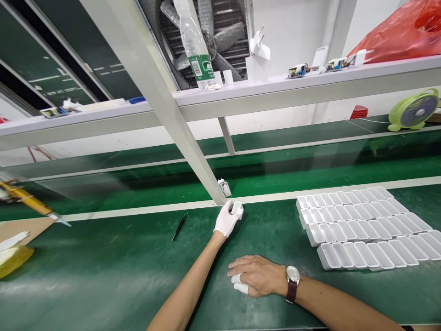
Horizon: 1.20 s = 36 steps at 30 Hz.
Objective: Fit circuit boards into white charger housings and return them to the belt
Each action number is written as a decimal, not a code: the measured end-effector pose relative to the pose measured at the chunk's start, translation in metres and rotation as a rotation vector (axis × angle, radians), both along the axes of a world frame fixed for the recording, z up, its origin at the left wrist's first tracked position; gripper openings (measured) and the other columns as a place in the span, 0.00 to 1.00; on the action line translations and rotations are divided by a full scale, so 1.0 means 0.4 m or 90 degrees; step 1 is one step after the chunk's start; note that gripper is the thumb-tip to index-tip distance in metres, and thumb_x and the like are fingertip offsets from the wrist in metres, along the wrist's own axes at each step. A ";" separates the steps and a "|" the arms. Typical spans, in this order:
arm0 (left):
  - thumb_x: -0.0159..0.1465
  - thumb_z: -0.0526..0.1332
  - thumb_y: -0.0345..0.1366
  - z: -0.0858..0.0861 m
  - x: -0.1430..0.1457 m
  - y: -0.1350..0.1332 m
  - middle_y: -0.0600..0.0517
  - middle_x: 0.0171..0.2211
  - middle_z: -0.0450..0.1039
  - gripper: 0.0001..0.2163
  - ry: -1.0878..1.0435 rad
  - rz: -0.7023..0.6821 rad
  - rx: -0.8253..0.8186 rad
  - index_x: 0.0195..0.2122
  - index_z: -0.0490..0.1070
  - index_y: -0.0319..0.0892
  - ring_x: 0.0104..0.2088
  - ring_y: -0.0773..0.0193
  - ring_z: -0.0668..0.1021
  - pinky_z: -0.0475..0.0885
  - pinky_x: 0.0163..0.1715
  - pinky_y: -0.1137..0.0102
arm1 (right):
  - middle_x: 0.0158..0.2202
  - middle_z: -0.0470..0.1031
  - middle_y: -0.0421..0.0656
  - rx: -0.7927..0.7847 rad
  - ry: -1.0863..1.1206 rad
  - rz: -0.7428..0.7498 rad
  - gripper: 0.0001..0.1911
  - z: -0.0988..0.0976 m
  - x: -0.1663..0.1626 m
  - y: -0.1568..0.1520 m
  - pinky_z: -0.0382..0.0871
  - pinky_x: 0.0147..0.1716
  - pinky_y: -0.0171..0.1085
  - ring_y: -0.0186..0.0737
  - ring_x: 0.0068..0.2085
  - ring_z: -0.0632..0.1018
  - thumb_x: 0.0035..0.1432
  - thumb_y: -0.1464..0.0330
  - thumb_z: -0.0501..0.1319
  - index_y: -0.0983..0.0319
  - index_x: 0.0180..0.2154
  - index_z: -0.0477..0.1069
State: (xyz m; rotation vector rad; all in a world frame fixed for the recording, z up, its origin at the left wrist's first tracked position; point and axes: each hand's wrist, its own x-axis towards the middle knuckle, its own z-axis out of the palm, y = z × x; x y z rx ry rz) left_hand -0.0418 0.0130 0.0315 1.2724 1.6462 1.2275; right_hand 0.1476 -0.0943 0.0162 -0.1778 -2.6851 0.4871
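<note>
My left hand [225,221], in a white glove, is closed around a small white open plastic case [237,208] by the foot of the slanted metal post. My right hand [257,276] rests palm down on the green bench with its fingers stretched out and nothing visible in them. White finger cots cover two of its fingertips, and a watch [293,275] is on that wrist. Just beyond the left hand, a white part with small components [224,187] lies on the green conveyor belt. Black tweezers [180,226] lie to the left of the gloved hand.
Rows of white plastic cases [370,255] stand on the right. A yellow glue gun or syringe [27,200] and a yellow tape roll [15,261] are at left. The metal post [165,96] rises to a shelf [310,85] bearing a bottle [196,46]. A green fan [413,110] stands far right.
</note>
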 end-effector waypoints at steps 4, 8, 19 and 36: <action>0.60 0.68 0.44 -0.014 -0.022 -0.021 0.42 0.66 0.65 0.36 0.045 -0.048 0.022 0.67 0.60 0.40 0.65 0.51 0.70 0.65 0.64 0.59 | 0.55 0.79 0.46 -0.006 0.007 -0.004 0.16 0.004 0.001 -0.001 0.69 0.61 0.44 0.46 0.62 0.74 0.72 0.65 0.54 0.66 0.43 0.79; 0.65 0.61 0.50 -0.031 -0.039 -0.020 0.43 0.69 0.60 0.31 0.084 -0.056 0.054 0.66 0.63 0.41 0.69 0.52 0.63 0.58 0.69 0.58 | 0.55 0.79 0.46 -0.015 0.010 -0.010 0.16 -0.001 0.003 -0.002 0.69 0.61 0.44 0.45 0.62 0.74 0.72 0.64 0.54 0.65 0.44 0.78; 0.66 0.57 0.55 -0.073 -0.056 -0.002 0.44 0.66 0.65 0.29 0.141 -0.071 0.099 0.61 0.71 0.42 0.69 0.53 0.64 0.52 0.72 0.58 | 0.56 0.78 0.46 -0.045 -0.002 -0.018 0.16 0.006 0.005 -0.005 0.68 0.62 0.45 0.45 0.63 0.72 0.72 0.64 0.54 0.64 0.44 0.79; 0.67 0.58 0.46 -0.005 -0.018 -0.046 0.41 0.54 0.72 0.20 0.159 0.086 0.221 0.56 0.72 0.41 0.50 0.55 0.78 0.74 0.54 0.59 | 0.58 0.77 0.43 -0.028 -0.008 -0.024 0.18 0.020 0.012 -0.007 0.66 0.64 0.43 0.44 0.64 0.71 0.73 0.64 0.52 0.64 0.42 0.79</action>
